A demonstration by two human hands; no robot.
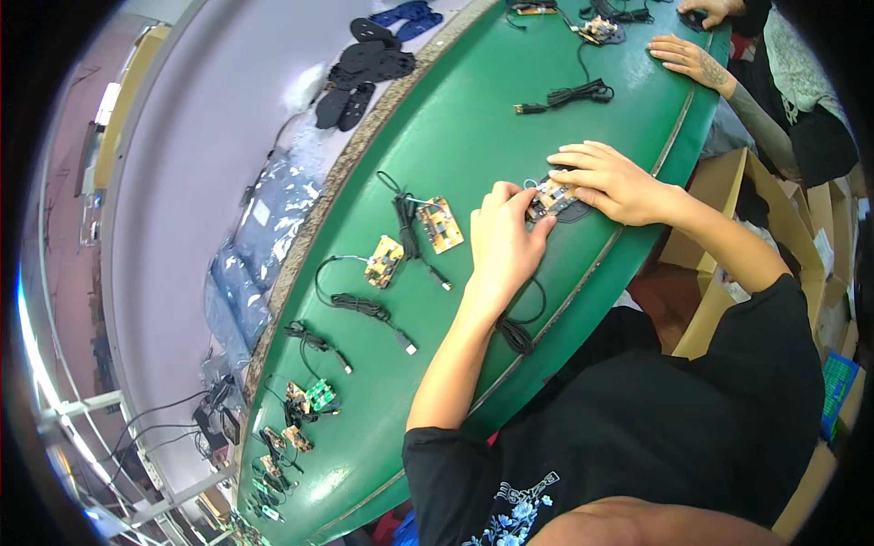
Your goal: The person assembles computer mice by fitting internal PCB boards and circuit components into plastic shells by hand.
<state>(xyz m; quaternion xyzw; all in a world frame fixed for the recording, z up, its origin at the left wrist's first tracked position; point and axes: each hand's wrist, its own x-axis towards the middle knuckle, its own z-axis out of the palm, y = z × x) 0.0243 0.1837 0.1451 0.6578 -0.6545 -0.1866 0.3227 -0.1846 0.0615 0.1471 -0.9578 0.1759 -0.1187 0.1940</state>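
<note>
Both my hands are at one small tan circuit board (pixel 546 197), which lies over a rounded black plastic base (pixel 575 212) on the green table. With thumb and fingers, my left hand (pixel 506 235) grips the board's left edge. My right hand (pixel 623 185) holds the board and base from the right, its fingers bent over the far side and its thumb at the near side. A black coiled cable (pixel 516 335) lies beside my left wrist. My fingers hide part of the board, so I cannot tell whether it is fastened to the base.
To the left on the table (pixel 473 136) lie a yellow circuit board (pixel 441 225), another board (pixel 384 261) with a USB cable (pixel 360 307), and several more boards. Black plastic parts (pixel 369 64) lie past the far edge. A co-worker's hand (pixel 689 59) rests at upper right, above cardboard boxes (pixel 715 200).
</note>
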